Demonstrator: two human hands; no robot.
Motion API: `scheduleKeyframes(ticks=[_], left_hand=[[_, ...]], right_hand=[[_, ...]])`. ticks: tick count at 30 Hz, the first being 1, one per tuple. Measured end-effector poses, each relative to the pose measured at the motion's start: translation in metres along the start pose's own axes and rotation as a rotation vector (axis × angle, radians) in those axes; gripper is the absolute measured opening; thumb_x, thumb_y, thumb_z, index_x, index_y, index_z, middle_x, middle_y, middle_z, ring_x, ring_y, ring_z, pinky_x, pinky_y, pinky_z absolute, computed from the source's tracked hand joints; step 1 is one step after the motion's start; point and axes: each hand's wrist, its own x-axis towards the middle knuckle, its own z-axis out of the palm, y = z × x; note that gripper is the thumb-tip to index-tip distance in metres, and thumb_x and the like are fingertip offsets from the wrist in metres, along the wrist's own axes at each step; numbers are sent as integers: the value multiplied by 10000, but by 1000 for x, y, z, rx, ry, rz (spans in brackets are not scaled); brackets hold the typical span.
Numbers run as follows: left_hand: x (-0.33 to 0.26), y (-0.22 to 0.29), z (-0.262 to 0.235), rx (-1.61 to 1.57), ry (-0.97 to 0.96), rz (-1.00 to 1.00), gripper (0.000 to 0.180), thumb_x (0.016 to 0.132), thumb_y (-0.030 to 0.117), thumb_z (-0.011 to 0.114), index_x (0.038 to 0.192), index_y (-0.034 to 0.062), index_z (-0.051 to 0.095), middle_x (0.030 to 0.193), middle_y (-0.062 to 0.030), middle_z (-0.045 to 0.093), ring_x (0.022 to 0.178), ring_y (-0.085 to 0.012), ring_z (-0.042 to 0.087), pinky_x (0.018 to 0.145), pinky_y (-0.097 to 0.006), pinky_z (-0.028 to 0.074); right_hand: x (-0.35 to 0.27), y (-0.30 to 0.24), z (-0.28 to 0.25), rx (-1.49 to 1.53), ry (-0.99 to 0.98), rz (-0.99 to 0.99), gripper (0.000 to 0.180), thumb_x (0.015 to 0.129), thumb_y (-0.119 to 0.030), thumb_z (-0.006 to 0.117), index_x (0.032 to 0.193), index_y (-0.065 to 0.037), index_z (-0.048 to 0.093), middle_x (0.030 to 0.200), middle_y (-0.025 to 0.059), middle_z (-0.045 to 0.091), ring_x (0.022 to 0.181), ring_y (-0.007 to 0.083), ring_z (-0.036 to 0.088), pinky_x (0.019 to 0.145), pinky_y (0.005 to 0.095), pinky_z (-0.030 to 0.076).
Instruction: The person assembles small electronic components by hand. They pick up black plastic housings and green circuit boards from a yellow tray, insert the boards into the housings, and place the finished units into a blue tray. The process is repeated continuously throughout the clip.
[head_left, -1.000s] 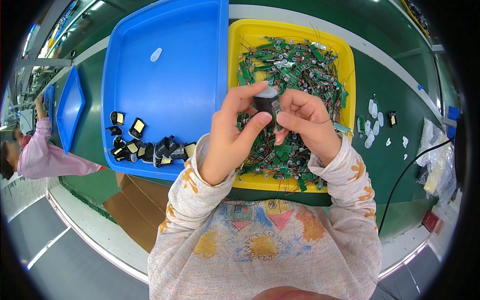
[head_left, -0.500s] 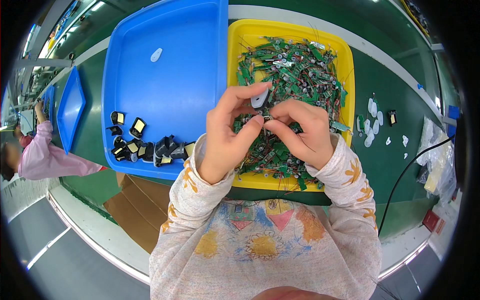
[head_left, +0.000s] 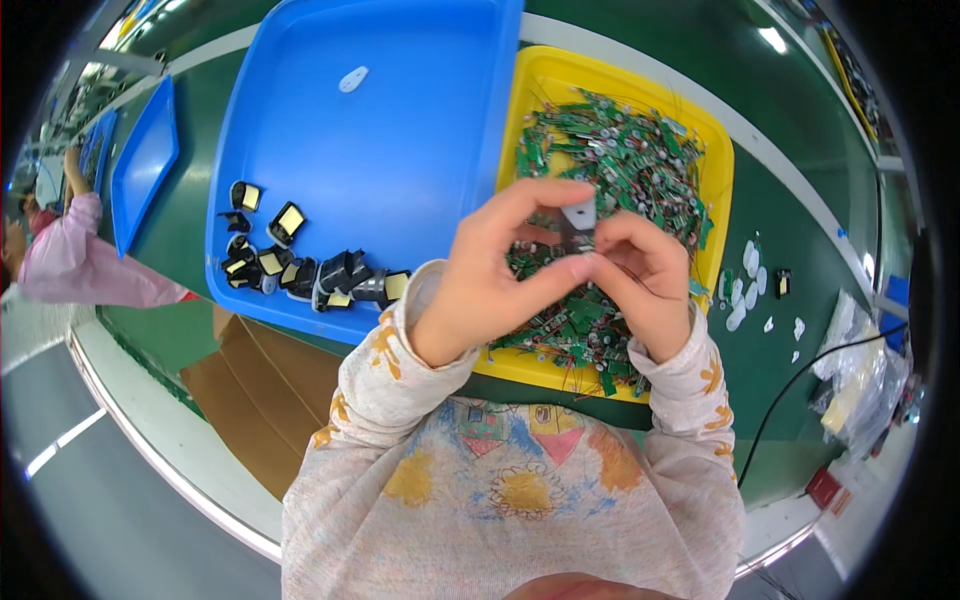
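Observation:
Above the yellow tray [head_left: 722, 150], both hands meet at a small black plastic housing with a pale grey teardrop-shaped cover [head_left: 580, 214]. Thumb and fingers of my left hand [head_left: 490, 275] grip it from the left. My right hand [head_left: 648, 285] pinches at its lower right edge, where a thin wire shows by the fingers; what exactly those fingertips hold is hidden. Under the hands, the tray is heaped with green circuit boards [head_left: 630, 140] trailing red and black wires.
To the left stands a blue tray [head_left: 380, 150] with black housings bearing cream pads [head_left: 287, 222] and one white teardrop cover [head_left: 353, 79]. White covers [head_left: 752, 262], a black housing [head_left: 783, 283] and plastic bags [head_left: 850, 370] lie right. A co-worker's pink sleeve [head_left: 70, 255] is far left.
The view has shifted, so the trays sit differently in it. My hands still hold the housing together; it has tilted, and my right fingers have closed in nearer to it.

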Motion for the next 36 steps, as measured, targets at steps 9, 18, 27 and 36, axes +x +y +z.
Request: scheduleKeyframes(ticks=[9,18,27,36], left_hand=[[-10,12,-30,380,-10,255,404,711,108,688,1081,8,560,1157,-162,537,983,-266,571,851,-335,434],[-69,11,-148,1632,727,-142,326,732,176,648,1039,95,575,1142,-136,525,1057,-306,466,876,-408,371],[-74,0,-145,1623,558,-384,211,762,349,602,848,158,627,867,-4,615,970,-221,497,803,-425,282],[-50,-4,-126,1705,357,-207,296,674,340,687,846,116,599,782,-33,593,854,-239,541,773,-433,326]], right_hand=[[6,-40,3,-475,-137,-81,129,668,35,650,751,16,553,694,76,531,600,140,523,549,228,413],[146,-15,-148,-1379,306,-324,126,774,-137,614,859,-44,604,774,70,625,686,171,602,598,270,455],[179,28,-207,-1183,238,-158,263,758,-234,633,961,-70,602,919,85,634,844,195,603,768,295,454],[58,-36,-114,-1058,208,-308,277,749,-177,642,985,-43,589,961,89,623,930,200,574,818,304,413]])
